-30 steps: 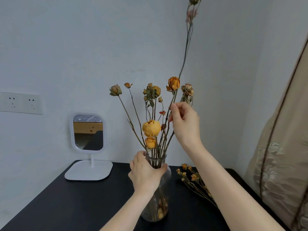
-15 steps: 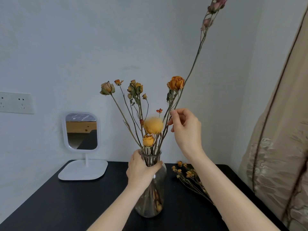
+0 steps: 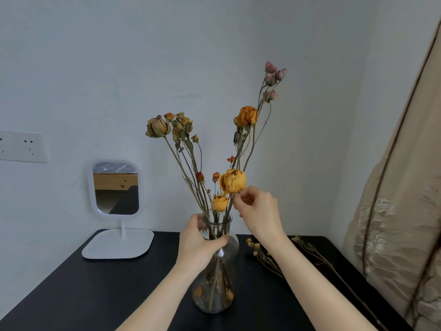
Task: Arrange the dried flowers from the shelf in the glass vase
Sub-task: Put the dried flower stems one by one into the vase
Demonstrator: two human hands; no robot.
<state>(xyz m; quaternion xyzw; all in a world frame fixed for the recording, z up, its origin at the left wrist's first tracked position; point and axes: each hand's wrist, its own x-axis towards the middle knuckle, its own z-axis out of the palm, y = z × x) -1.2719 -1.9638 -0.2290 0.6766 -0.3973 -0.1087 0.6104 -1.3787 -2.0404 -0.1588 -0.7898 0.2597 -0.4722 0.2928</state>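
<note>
A clear glass vase [image 3: 216,290] stands on the black table [image 3: 100,292] and holds several dried flowers. My left hand [image 3: 199,242] is wrapped around the vase's neck. My right hand [image 3: 259,213] pinches the stem just under a large yellow rose [image 3: 232,180] in the vase. A smaller yellow rose [image 3: 219,203] sits lower, an orange rose [image 3: 247,115] and a tall pink-bud stem [image 3: 273,75] rise on the right, and a faded beige rose [image 3: 157,127] leans left.
Loose dried sprigs [image 3: 265,254] and a long thin stem [image 3: 329,263] lie on the table to the right of the vase. A white stand mirror [image 3: 115,187] is at the back left, under a wall socket [image 3: 22,146]. A beige curtain [image 3: 401,211] hangs at the right.
My right hand let go of the tall pink-bud stem and dropped down to pinch the large yellow rose's stem. The tall stem now stands lower in the vase. My left hand stayed on the neck.
</note>
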